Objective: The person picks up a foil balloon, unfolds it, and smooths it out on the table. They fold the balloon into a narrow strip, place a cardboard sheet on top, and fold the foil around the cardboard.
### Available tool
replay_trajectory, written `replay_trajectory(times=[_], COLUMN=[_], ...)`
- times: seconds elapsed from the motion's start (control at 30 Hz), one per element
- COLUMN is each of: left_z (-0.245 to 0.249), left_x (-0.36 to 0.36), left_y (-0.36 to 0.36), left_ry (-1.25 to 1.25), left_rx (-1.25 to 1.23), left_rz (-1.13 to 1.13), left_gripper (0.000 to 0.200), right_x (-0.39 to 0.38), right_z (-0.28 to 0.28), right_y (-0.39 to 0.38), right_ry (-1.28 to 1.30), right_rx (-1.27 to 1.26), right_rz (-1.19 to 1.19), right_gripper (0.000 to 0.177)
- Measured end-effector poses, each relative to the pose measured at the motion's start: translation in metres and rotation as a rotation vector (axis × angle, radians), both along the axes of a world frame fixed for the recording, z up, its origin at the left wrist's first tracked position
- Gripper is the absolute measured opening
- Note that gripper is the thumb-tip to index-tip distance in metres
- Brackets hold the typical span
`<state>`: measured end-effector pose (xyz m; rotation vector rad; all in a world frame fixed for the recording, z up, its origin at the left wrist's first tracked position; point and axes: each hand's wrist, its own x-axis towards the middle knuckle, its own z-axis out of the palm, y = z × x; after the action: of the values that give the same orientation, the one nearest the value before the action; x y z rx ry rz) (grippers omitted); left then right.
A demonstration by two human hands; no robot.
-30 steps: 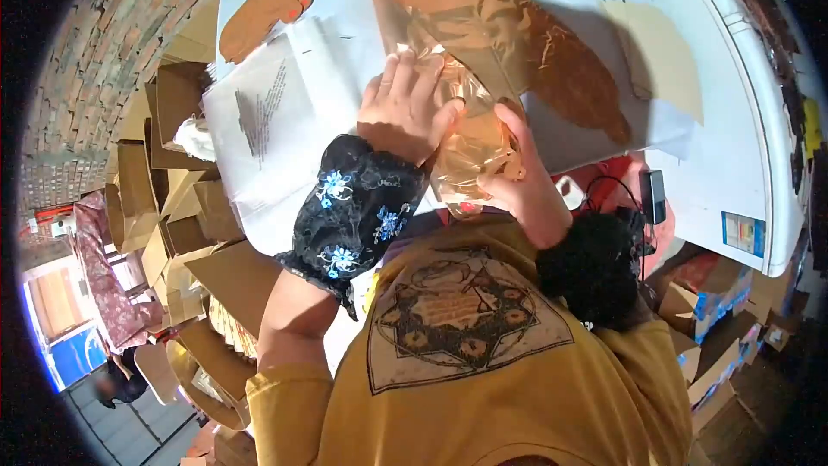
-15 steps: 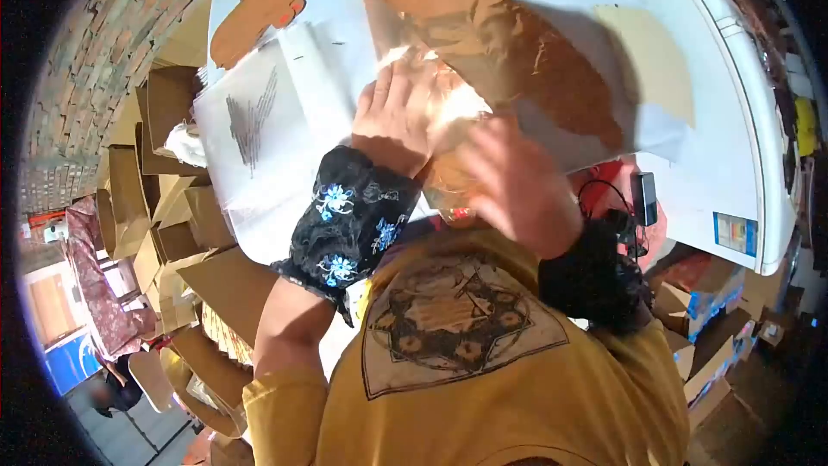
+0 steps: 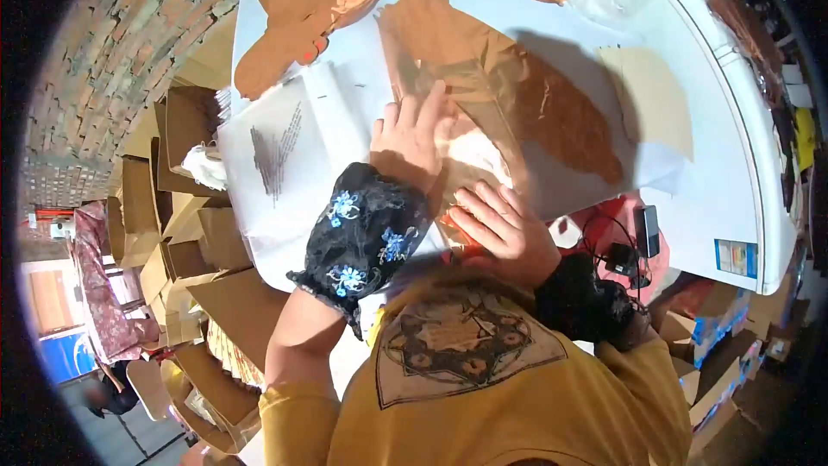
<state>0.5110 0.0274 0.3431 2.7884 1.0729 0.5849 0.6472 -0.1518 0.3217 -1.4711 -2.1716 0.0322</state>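
A sheet of shiny copper-coloured foil (image 3: 483, 78) lies spread on the white table (image 3: 724, 164). My left hand (image 3: 410, 142) rests flat on its near left part, fingers apart and pointing away. My right hand (image 3: 500, 229) lies palm down on the foil's near edge, close to my body, fingers spread. Between the two hands the foil is crumpled and bright with glare. Black sleeves with blue flowers cover both wrists.
Clear plastic bags with printed text (image 3: 285, 155) lie left of the foil. More copper foil pieces (image 3: 293, 26) sit at the far left, a tan card sheet (image 3: 651, 99) on the right. Cardboard boxes (image 3: 185, 207) are stacked left of the table. A phone with cables (image 3: 647, 233) lies at the right.
My right hand let go of the bunched foil, swept across it and now lies flat on the near edge. The foil looks flatter. My left hand stayed pressed in place.
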Motion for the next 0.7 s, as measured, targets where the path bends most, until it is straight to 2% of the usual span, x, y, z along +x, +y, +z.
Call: replay_trajectory(times=[0.07,0.1,0.2,0.23,0.33,0.43,0.7], left_z=[-0.01,-0.011,-0.017,-0.013,-0.024,-0.031,-0.038], left_x=[0.007,0.01,0.012,0.014,0.012,0.012,0.014], left_y=[0.004,0.003,0.002,0.0,0.008,0.018,0.025], left_ry=[-0.013,0.006,-0.025,0.04,-0.047,-0.093,-0.036], left_rx=[0.081,-0.005,0.01,-0.041,0.158,0.042,0.067], left_rz=[0.029,0.049,0.07,0.11,0.074,0.046,0.082], left_gripper=[0.047,0.047,0.049,0.051,0.055,0.059,0.063], right_x=[0.0,0.001,0.0,-0.001,-0.003,-0.003,-0.007], right_z=[-0.001,-0.002,-0.004,-0.005,-0.01,-0.001,0.001], right_y=[-0.001,0.0,-0.002,-0.002,-0.002,0.0,0.003], right_ry=[-0.012,-0.014,-0.045,-0.071,-0.109,-0.035,-0.069], right_rx=[0.009,0.014,0.009,0.027,0.042,0.015,0.028], right_rz=[-0.003,-0.004,-0.027,-0.039,-0.054,-0.03,-0.038], right_gripper=[0.061,0.06,0.059,0.056,0.054,0.052,0.052])
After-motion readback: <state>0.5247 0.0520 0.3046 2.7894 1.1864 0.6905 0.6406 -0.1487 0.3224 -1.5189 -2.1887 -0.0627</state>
